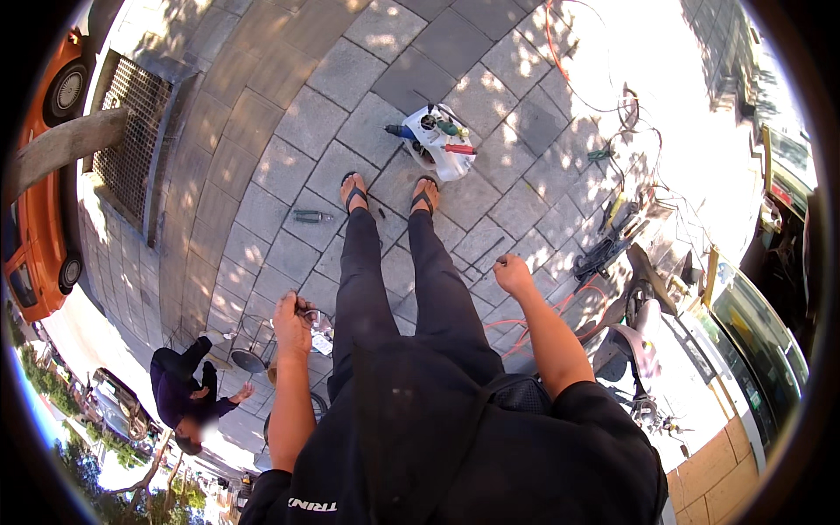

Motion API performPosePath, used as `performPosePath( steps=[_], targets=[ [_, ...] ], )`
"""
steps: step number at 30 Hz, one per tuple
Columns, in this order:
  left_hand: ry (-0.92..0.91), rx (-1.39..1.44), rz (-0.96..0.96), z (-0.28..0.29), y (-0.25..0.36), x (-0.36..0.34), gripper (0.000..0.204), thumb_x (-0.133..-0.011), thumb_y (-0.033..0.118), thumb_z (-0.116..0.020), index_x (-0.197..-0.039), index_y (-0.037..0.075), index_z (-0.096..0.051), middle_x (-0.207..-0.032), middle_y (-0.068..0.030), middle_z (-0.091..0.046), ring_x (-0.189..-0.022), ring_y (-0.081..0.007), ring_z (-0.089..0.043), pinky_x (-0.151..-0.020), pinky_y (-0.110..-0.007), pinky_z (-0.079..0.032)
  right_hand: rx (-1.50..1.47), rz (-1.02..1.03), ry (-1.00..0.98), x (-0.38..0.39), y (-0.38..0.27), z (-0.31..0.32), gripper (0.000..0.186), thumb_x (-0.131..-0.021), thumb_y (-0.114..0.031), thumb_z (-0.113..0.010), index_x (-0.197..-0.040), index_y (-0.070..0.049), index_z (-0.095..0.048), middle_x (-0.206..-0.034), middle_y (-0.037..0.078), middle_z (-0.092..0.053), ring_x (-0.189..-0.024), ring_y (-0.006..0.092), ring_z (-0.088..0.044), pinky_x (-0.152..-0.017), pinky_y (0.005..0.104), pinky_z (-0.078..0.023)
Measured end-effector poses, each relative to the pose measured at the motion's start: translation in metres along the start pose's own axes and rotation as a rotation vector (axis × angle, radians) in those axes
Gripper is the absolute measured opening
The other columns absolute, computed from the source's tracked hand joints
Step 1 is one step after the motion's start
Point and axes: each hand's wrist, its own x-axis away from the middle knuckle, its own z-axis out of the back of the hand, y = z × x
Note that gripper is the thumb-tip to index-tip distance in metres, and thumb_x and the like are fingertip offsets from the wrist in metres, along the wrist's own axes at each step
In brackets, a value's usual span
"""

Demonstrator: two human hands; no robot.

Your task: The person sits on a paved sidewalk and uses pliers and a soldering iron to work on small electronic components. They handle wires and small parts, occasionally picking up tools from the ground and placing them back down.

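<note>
My left hand (292, 322) is closed round a small dark object (303, 308) that I cannot make out, with a pale item visible just beside it. My right hand (512, 275) has curled fingers on something small and dark, too small to name. Ahead of my sandalled feet (353, 191) stands a white container (448, 159) of tools, with a blue-and-black drill (395, 130) and a red-handled tool (459, 149). Grey-green pliers (311, 216) and a small black piece (381, 213) lie on the pavers.
A seated person (188, 394) is at lower left. A scooter (643, 315), orange hoses (551, 31) and cables (604, 245) lie along the right, by glass-fronted panels (752, 359). A tree trunk (61, 149), metal grate (131, 184) and orange car (39, 262) are left.
</note>
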Motion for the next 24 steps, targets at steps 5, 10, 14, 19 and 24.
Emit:
performPosePath(
  steps=[5,10,14,19,24],
  targets=[
    [-0.105,-0.055,-0.015,-0.031,0.022,0.007,0.012,-0.105,0.024,-0.062,-0.106,0.011,-0.062,-0.081,-0.0013,-0.06,-0.075,-0.0204,-0.066,-0.06,-0.033,-0.051,-0.07,0.047,0.003,0.008,-0.019,-0.002,0.039,-0.092,-0.029,-0.065,-0.115,-0.001,-0.077,-0.112,0.026,-0.076,-0.108,0.0417,-0.073,-0.098,0.0459,-0.057],
    [-0.027,-0.177,0.027,0.0,0.011,0.0,0.012,-0.102,0.025,-0.063,-0.1,0.013,-0.06,-0.079,-0.0013,-0.059,-0.07,-0.0202,-0.066,-0.055,-0.032,-0.049,-0.055,0.061,-0.022,0.011,-0.047,0.004,0.037,-0.094,-0.031,-0.065,-0.117,-0.004,-0.077,-0.115,0.023,-0.077,-0.112,0.0401,-0.072,-0.1,0.0465,-0.056],
    [0.079,-0.198,0.04,0.035,0.001,-0.002,0.017,-0.1,0.026,-0.066,-0.093,0.012,-0.059,-0.075,-0.0007,-0.058,-0.064,-0.0191,-0.066,-0.049,-0.031,-0.047,-0.099,0.104,0.028,0.013,-0.051,-0.002,0.039,-0.092,-0.029,-0.062,-0.114,-0.001,-0.078,-0.107,0.024,-0.077,-0.104,0.0402,-0.074,-0.093,0.0451,-0.058],
    [0.142,-0.218,0.056,0.066,-0.004,-0.01,0.019,-0.099,0.027,-0.067,-0.092,0.011,-0.059,-0.075,-0.0012,-0.057,-0.064,-0.019,-0.065,-0.049,-0.031,-0.047,-0.111,0.097,0.04,0.019,-0.057,-0.007,0.038,-0.091,-0.028,-0.062,-0.112,0.0,-0.078,-0.101,0.023,-0.078,-0.1,0.0388,-0.075,-0.091,0.0448,-0.058],
    [0.075,-0.184,0.053,0.062,0.001,-0.012,0.015,-0.102,0.026,-0.065,-0.099,0.012,-0.06,-0.081,-0.0017,-0.059,-0.071,-0.0191,-0.065,-0.053,-0.032,-0.047,-0.103,0.098,0.039,0.016,-0.049,-0.02,0.038,-0.091,-0.027,-0.062,-0.114,-0.001,-0.078,-0.095,0.021,-0.079,-0.087,0.0332,-0.078,-0.086,0.0424,-0.06]
  ],
)
